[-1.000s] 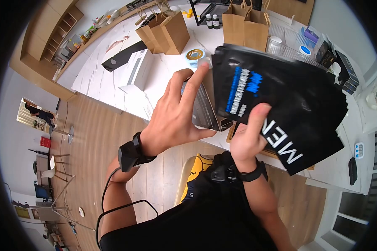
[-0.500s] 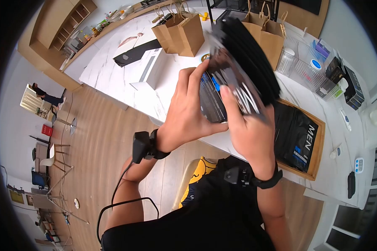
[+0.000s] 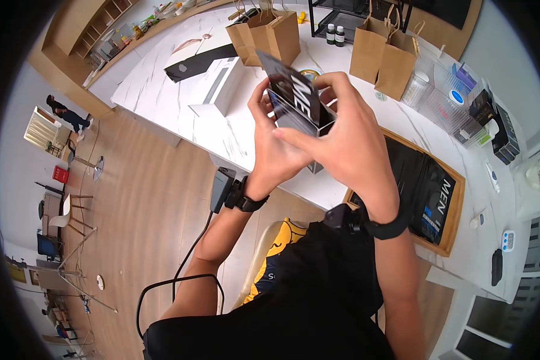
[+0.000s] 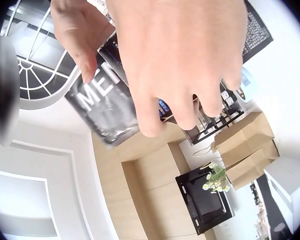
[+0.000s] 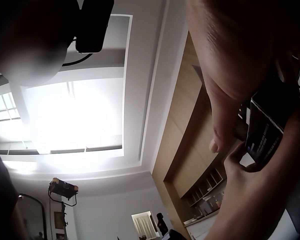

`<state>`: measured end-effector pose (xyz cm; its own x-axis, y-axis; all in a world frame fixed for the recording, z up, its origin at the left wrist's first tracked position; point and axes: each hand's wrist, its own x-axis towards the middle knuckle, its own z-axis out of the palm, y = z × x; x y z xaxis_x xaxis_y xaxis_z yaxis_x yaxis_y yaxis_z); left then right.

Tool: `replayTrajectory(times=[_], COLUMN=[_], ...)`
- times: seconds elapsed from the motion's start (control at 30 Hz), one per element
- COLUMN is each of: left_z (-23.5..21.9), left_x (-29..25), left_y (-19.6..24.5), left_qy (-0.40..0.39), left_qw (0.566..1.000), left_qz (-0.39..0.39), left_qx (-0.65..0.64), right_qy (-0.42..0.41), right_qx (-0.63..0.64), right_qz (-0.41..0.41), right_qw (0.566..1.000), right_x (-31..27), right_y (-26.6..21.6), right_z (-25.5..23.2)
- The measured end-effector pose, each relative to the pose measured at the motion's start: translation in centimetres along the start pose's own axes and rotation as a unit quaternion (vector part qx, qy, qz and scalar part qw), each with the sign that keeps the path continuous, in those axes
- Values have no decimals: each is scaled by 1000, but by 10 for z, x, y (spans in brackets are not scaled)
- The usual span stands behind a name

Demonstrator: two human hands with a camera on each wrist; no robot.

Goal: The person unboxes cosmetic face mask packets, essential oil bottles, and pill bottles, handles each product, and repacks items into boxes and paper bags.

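Observation:
Over the table's front edge, my left hand grips a black cardboard box, its thumb and fingers around the sides. Black packets lettered "MEN" stand up out of the box's open top, tilted, their lower part hidden inside. My right hand pinches the packets from the right, its thumb lying across the front of the box. In the left wrist view, the packets' lettered end sticks out past the box beside my right thumb. The right wrist view shows a dark box corner between both hands.
A wooden tray with more black packets lies right of my hands. To the left are a white box and a black-sided box. Paper bags stand behind, and a clear organiser is at the back right.
My right hand has brought the fanned packets from the right over to the box, turned them upright and put their end into its top. My left hand still holds the box.

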<state>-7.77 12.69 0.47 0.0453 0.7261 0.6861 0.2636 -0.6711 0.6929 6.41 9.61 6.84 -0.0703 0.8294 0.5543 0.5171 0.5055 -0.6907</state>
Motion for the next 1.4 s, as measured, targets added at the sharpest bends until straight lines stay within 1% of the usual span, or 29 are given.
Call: replayTrajectory(times=[0.07, 0.13, 0.17, 0.23, 0.27, 0.33, 0.37, 0.4, 0.43, 0.47, 0.53, 0.57, 0.6, 0.63, 0.73, 0.77, 0.8, 0.83, 0.9, 0.93, 1.0, 1.03, 1.07, 1.13, 1.2, 1.23, 1.3, 1.33, 1.4], left_z=[0, 2, 3, 1, -1, -3, -8, -11, -11, -11, -10, -10, -11, -11, -13, -12, -12, -10, -6, -7, -10, -11, -12, -11, -6, -4, -3, -4, -5], left_x=[-2, -3, -3, -3, -3, -1, -1, -1, 0, 0, 3, 5, 6, 6, 3, 2, 1, 0, -1, -1, 2, 2, 1, 1, -1, -2, -4, -5, -7], left_y=[-3, 5, 4, 6, 7, 8, 8, 9, 14, 18, 24, 25, 25, 25, 18, 15, 13, 12, 12, 15, 22, 19, 15, 13, 14, 12, 8, 6, 4], left_qy=[2, 28, 38, 25, 12, 22, -8, -38, -27, -27, -18, -14, -17, -27, -49, -43, -37, -36, 16, 16, -27, -29, -36, -43, 14, 16, 48, 49, 34], left_qw=[1000, 999, 999, 999, 999, 999, 995, 983, 986, 986, 988, 989, 989, 987, 980, 979, 978, 978, 989, 989, 972, 972, 965, 958, 991, 991, 995, 995, 982], left_qz=[7, -13, 12, 21, 30, 40, 34, 26, 33, 33, 37, 41, 43, 42, 36, 53, 69, 68, 56, 56, 50, 49, 64, 80, 12, 12, 30, 31, 82], left_qx=[9, 16, 19, 26, 35, 11, 94, 177, 160, 160, 147, 141, 142, 151, 187, 190, 193, 194, 137, 138, 228, 229, 251, 273, 130, 130, 87, 87, 164], right_qy=[15, 39, 39, 81, 81, 129, 130, 134, 137, 137, 155, 159, 144, 125, 112, 133, 133, 128, 122, 136, 151, 142, 133, 134, 134, 118, 80, 80, 61], right_qx=[1, 37, 35, -24, -24, -3, -2, 38, 78, 78, 79, 80, 3, -74, -93, -80, -79, -87, -94, -96, -97, -110, -122, -103, -84, -49, 2, 1, 27], right_qz=[-6, 4, 3, -125, -125, -58, -59, 13, 86, 86, 14, 15, -72, -157, -157, -155, -156, -156, -155, -151, -146, -133, -119, -109, -100, -77, -38, -39, -22], right_qw=[1000, 999, 999, 989, 989, 990, 990, 990, 984, 984, 985, 984, 987, 977, 977, 976, 976, 976, 976, 974, 973, 975, 976, 980, 982, 989, 996, 996, 997], right_x=[-6, -8, -8, -9, -12, -21, -25, -30, -33, -34, -34, -32, -31, -31, -33, -32, -32, -32, -32, -32, -31, -31, -31, -28, -25, -23, -18, -15, -9], right_y=[-3, -5, -3, 2, 3, 2, 3, 4, 7, 12, 21, 20, 17, 15, 13, 12, 12, 13, 14, 14, 15, 15, 15, 10, 5, 5, -1, -1, 1], right_z=[-2, -6, -8, -10, -10, -8, -6, -4, -1, 2, 5, 3, -1, -2, 4, 6, 6, 6, 6, 7, 7, 7, 6, 4, 0, -1, -7, -9, -12])
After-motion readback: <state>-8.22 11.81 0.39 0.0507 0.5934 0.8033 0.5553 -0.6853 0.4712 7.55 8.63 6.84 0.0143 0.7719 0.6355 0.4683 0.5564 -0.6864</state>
